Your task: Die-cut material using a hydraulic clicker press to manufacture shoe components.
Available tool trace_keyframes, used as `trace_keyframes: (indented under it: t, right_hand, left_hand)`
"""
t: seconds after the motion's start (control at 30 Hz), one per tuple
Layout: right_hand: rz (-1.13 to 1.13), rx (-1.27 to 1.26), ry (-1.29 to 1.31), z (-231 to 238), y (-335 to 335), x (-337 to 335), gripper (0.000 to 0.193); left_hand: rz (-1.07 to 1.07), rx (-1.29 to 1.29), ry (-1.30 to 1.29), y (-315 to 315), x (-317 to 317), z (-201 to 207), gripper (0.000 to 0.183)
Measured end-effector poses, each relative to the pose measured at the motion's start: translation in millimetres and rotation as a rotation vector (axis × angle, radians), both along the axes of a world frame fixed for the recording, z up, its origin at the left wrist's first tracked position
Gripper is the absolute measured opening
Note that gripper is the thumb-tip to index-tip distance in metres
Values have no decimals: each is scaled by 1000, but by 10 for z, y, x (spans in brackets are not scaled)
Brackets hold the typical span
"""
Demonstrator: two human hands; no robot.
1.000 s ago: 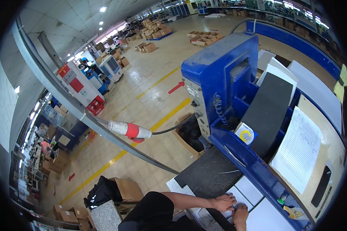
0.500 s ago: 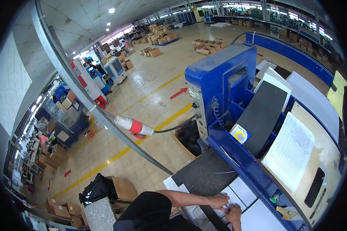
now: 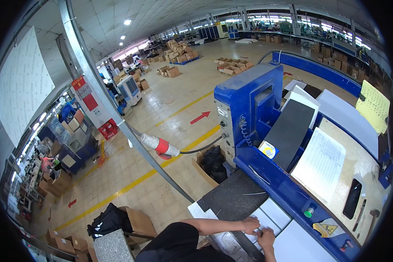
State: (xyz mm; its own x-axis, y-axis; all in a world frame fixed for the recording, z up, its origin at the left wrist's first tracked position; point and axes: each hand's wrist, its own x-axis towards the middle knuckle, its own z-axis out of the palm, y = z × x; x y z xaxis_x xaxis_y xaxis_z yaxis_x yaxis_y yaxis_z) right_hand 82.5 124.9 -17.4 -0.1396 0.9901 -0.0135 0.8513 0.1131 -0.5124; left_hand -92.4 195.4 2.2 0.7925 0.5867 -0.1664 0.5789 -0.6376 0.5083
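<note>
**Both hands down on the white sheets at the press bench**

So, right at the bottom edge both hands are sitting close together on a small pile of white sheets. The left hand is lying flat with fingers curled down onto the sheet edge, and the right hand is coming up from below, fingertips nearly touching the left. They're looking pressed onto the material rather than spread, but it's too small to tell whether anything is actually being pinched. The sheets are lying flat, long axis running from lower left up toward upper right, following the blue machine edge. The lower sheets are getting cut off by the picture rim, and the right forearm is mostly out of view.

Just beyond the hands a dark rubbery mat is lying on the bench. Further right a printed paper form is resting on the tan table, with a black phone-like thing near it. Behind that the big blue machine housing is standing upright, a coiled cable hanging on its side. Left of it a red-and-white plug is hanging by a slanted metal pole. Way back, cardboard boxes are sitting on the factory floor.
</note>
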Motion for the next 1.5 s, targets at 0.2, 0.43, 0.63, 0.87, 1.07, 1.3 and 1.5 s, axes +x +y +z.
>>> trace_keyframes:
  t: [0.2,0.43,0.63,0.87,1.07,1.3,1.5]
  right_hand:
    - [-118,-158,2,518,-62,-74,30]
    - [-206,-158,-54,361,-191,-81,33]
    - [-208,-95,-123,238,-328,-118,38]
    - [-167,-16,-47,219,-20,-299,34]
    - [-239,-272,-84,774,32,-162,34]
    - [-260,-163,-39,754,1,-107,33]
    - [-238,-31,-39,294,-202,-281,32]
  left_hand:
    - [26,-119,129,79,16,335,47]
    - [-65,-177,127,109,62,423,47]
    - [44,-65,-107,-198,-20,74,43]
    - [28,1,47,144,-172,361,47]
    - [-43,-255,154,309,34,783,40]
    - [7,-112,98,221,90,849,39]
    - [22,148,-117,-69,-151,147,40]
